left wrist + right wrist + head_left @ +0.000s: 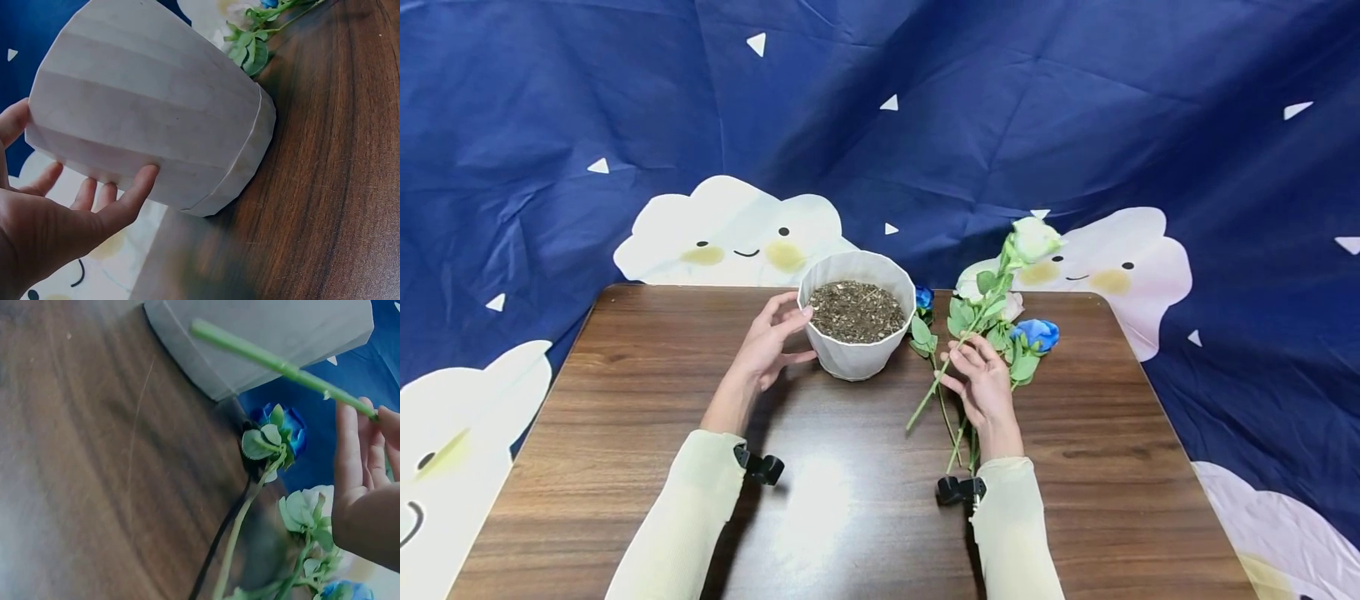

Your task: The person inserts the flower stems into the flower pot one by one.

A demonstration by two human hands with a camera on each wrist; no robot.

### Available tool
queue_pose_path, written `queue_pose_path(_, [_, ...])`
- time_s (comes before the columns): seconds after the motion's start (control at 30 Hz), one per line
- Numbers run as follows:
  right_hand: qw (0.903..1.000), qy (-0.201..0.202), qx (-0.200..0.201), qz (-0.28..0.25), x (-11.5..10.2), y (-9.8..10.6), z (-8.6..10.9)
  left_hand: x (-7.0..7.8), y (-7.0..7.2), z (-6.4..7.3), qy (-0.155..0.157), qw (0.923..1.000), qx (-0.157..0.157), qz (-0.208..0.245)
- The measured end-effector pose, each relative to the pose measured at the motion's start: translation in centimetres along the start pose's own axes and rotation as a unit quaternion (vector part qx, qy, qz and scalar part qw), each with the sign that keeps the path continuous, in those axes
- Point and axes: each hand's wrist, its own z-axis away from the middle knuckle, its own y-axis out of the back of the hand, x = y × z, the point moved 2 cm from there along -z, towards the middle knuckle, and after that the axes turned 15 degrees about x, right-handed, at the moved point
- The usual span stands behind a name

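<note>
My left hand is at the left side of a white faceted flowerpot filled with dark soil. Its spread fingers touch the outer wall, and one fingertip is right at the rim. The pot stands upright on the table. To its right, my right hand pinches the green stem of a white artificial rose. The rose tilts with its bloom up and away to the right, its stem end pointing down towards me. In the right wrist view the bloom is out of sight.
Several more artificial roses lie right of the pot, among them a blue rose, a second blue rose close beside the pot, and pale ones. A dark blue cloth with clouds hangs behind the wooden table.
</note>
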Motion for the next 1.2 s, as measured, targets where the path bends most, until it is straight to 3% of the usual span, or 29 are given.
queue_pose_path(0.23, [0.9982, 0.034, -0.027, -0.042, -0.7, -1.3, -0.1, -0.1, 0.0, -0.1, 0.002, 1.0, 0.001, 0.0])
queue_pose_path(0.47, [0.9948, 0.023, -0.05, -0.086, -1.4, -2.6, -0.3, -0.1, 0.0, 0.0, 0.0, 1.0, -0.004, -0.002])
queue_pose_path(0.73, [0.9865, 0.025, -0.08, -0.14, -3.6, -4.8, -0.1, -0.1, -0.1, 0.0, -0.002, 1.0, -0.004, 0.0])
queue_pose_path(1.2, [0.9822, 0.052, -0.068, -0.167, -6.9, -8.7, -0.1, -0.1, 0.0, 0.0, -0.006, 1.0, -0.004, -0.003])
